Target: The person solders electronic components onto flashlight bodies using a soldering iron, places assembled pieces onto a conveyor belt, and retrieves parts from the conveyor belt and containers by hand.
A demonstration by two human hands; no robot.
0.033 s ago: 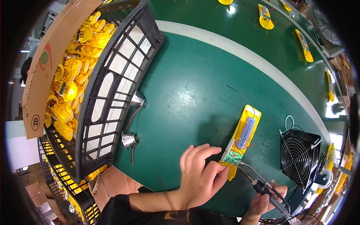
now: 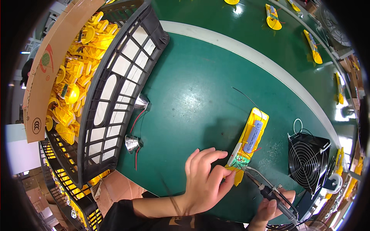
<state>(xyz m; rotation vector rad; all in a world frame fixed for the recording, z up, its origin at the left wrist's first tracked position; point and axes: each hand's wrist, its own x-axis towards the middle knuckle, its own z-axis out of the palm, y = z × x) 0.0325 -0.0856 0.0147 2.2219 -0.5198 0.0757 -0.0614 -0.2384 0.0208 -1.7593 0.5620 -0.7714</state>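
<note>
A long yellow plastic housing [image 2: 263, 115] lies on the green bench, holding a blue-grey cylindrical battery [image 2: 252, 135] and a small green circuit board [image 2: 241, 160]. Thin red and black wires run about it, one black wire reaching past its far end. At the near end, my left hand [image 2: 206, 181] pinches thumb and forefinger together by the housing's edge; what lies between the fingertips is hidden. My right hand [image 2: 275, 204] grips a soldering iron [image 2: 268, 191] with a metal guide tube along it. The iron's tip meets the board's near edge, beside my left fingertips.
On the left stands a black crate [image 2: 86, 133] beside a cardboard box flap [image 2: 42, 77], with yellow housings [image 2: 73, 92] heaped inside. Two silver reflector cups [image 2: 132, 143] with wires lie by the crate. A black fan [image 2: 308, 161] stands right. Beyond a pale rail [image 2: 231, 40], more housings [image 2: 273, 19] lie spaced out.
A blurred dark streak shows across my left forearm now. Both hands, the iron and the housing keep their places.
</note>
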